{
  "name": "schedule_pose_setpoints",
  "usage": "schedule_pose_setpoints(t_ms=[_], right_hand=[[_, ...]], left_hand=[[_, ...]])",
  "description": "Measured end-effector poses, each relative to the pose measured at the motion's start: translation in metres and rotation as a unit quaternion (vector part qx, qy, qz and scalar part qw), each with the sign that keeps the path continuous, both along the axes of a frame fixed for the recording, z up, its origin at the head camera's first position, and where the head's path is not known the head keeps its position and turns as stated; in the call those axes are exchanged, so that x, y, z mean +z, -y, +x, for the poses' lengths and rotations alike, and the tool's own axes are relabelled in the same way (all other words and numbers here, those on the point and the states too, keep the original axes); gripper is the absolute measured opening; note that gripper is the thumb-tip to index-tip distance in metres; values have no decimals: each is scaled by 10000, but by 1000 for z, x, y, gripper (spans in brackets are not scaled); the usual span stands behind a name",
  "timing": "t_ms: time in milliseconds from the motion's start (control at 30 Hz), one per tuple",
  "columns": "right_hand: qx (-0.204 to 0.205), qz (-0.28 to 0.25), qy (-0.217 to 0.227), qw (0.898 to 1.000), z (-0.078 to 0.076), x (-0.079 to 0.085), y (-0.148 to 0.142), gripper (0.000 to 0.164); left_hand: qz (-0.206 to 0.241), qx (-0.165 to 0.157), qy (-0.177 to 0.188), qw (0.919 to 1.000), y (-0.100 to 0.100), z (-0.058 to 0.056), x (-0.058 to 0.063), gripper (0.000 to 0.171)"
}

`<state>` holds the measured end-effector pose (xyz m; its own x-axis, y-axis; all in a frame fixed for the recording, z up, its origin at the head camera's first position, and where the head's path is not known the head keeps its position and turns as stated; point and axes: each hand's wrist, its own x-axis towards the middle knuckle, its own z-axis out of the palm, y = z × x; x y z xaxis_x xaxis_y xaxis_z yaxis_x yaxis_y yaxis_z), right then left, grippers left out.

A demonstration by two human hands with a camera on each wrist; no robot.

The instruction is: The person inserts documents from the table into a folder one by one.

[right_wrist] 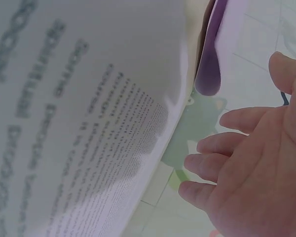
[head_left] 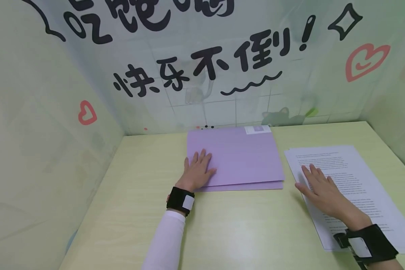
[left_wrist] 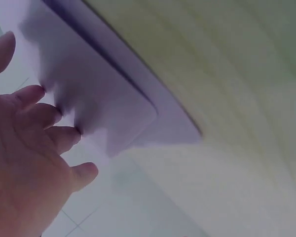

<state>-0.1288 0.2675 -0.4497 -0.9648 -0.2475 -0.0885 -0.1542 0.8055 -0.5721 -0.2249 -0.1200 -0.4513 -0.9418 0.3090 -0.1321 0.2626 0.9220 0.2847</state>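
A purple file folder (head_left: 239, 157) lies flat near the table's back edge, a pale label at its top right corner. My left hand (head_left: 196, 173) rests on the folder's left part with its fingers spread; the left wrist view shows the fingertips touching the folder's cover (left_wrist: 89, 84). To the right lies a small stack of printed paper sheets (head_left: 354, 180), set at a slant. Over the sheets is my right hand (head_left: 324, 193), palm down with fingers extended. In the right wrist view its fingers look apart from the printed sheet (right_wrist: 103, 123), holding nothing.
The pale wood-look table (head_left: 222, 228) ends at a back wall (head_left: 175, 112) covered with a printed sheet of black lettering and red hearts. Similar walls stand at the left and right. Dark bands (head_left: 180, 200) are strapped on both wrists.
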Motion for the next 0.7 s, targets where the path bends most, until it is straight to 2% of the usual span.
schedule_pose_setpoints(t_ms=[133, 267, 367, 567, 700], right_hand=[[5, 18, 12, 10000, 1, -2, 0, 79], [-4, 43, 33, 10000, 0, -1, 1, 79], [-4, 16, 46, 10000, 0, 0, 2, 79], [-20, 40, 35, 10000, 1, -1, 4, 78], [-34, 79, 31, 10000, 1, -2, 5, 78]], left_hand=[[183, -69, 68, 9998, -1, 5, -1, 68], [-117, -45, 48, 9999, -3, 10, -1, 70], [-360, 49, 179, 9992, -6, 12, -2, 72], [-526, 164, 333, 9979, -10, 15, 0, 77], [-607, 192, 327, 9974, -11, 18, -5, 80]])
